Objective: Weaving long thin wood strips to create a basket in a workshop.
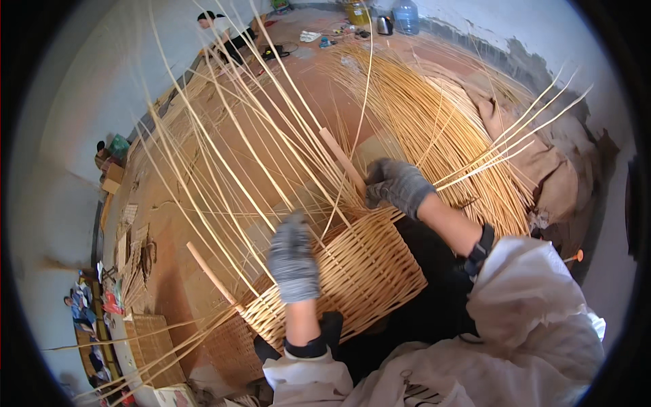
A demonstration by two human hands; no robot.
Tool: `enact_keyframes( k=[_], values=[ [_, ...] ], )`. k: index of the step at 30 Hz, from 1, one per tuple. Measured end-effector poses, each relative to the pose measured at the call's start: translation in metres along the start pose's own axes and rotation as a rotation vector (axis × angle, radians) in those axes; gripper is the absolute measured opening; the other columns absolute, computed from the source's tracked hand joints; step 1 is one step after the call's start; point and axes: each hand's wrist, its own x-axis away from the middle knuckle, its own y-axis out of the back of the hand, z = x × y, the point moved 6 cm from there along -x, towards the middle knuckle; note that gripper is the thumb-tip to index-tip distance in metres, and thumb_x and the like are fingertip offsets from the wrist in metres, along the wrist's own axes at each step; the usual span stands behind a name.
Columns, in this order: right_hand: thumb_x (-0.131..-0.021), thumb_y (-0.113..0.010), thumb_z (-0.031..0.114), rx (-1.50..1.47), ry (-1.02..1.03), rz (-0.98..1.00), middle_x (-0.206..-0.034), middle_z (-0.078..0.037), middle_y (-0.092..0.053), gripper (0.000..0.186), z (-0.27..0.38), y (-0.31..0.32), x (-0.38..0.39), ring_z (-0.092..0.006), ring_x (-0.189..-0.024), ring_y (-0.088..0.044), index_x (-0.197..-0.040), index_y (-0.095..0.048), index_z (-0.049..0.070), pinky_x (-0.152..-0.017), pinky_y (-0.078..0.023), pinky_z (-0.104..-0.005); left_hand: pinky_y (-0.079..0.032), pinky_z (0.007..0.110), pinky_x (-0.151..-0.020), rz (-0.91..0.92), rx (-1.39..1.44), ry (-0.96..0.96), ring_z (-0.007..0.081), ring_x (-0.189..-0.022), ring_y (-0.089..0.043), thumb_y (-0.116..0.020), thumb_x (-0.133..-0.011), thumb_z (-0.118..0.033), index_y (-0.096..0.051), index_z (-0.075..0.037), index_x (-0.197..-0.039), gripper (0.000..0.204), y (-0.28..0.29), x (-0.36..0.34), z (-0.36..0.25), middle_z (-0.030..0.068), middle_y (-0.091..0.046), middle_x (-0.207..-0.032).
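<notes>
A woven willow basket (359, 271) lies before me, with long pale rods (237, 169) rising from its far edge and wooden stakes (342, 159) at both ends. My left hand (293, 258), in a grey striped glove, is over the basket's upper edge among the rods, smeared by motion; its fingers are unclear. My right hand (397, 184), also gloved, is closed at the basket's far right corner beside the foot of a stake; what is inside its fingers is hidden.
A large bundle of willow rods (468, 156) lies on sacking (569, 166) at right. A person (224, 30) bends at the far wall, another (102, 156) is at far left by a cardboard box (112, 180). A water jug (405, 17) and kettle (384, 25) stand at the back.
</notes>
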Motion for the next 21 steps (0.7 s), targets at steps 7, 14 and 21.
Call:
enact_keyframes(
  k=[7, 14, 21],
  values=[
    [-0.072, -0.060, 0.014, 0.162, 0.514, -0.599, -0.086, -0.010, -0.060, 0.017, 0.076, 0.036, 0.063, -0.0255, -0.081, -0.058, -0.086, -0.057, 0.005, -0.073, -0.046, -0.0329, -0.033, 0.043, -0.091, 0.097, -0.768, -0.062, 0.0309, -0.100, -0.050, -0.068, -0.065, -0.038, -0.030, -0.006, -0.128, 0.080, -0.052, 0.019, 0.013, 0.0158, -0.053, -0.109],
    [-0.070, -0.054, 0.011, 1.017, 0.180, 0.354, -0.083, -0.011, -0.062, 0.021, -0.014, 0.005, 0.002, -0.0283, -0.078, -0.059, -0.090, -0.062, 0.010, -0.071, -0.046, -0.0358, -0.034, 0.042, -0.082, 0.271, -0.996, -0.051, 0.0251, -0.091, -0.054, -0.058, -0.066, -0.050, -0.048, -0.024, -0.116, 0.058, -0.078, 0.034, 0.017, 0.0082, -0.057, -0.100],
    [-0.066, -0.052, 0.003, 0.917, 0.598, -0.289, -0.083, -0.015, -0.057, 0.025, 0.055, 0.012, 0.034, -0.0321, -0.076, -0.056, -0.090, -0.058, 0.004, -0.064, -0.044, -0.0400, -0.032, 0.050, -0.083, 0.046, -0.850, -0.346, 0.0295, -0.095, -0.048, -0.057, -0.071, -0.040, -0.052, -0.015, -0.110, 0.046, -0.046, 0.052, 0.018, 0.0155, -0.051, -0.100]
  ],
)
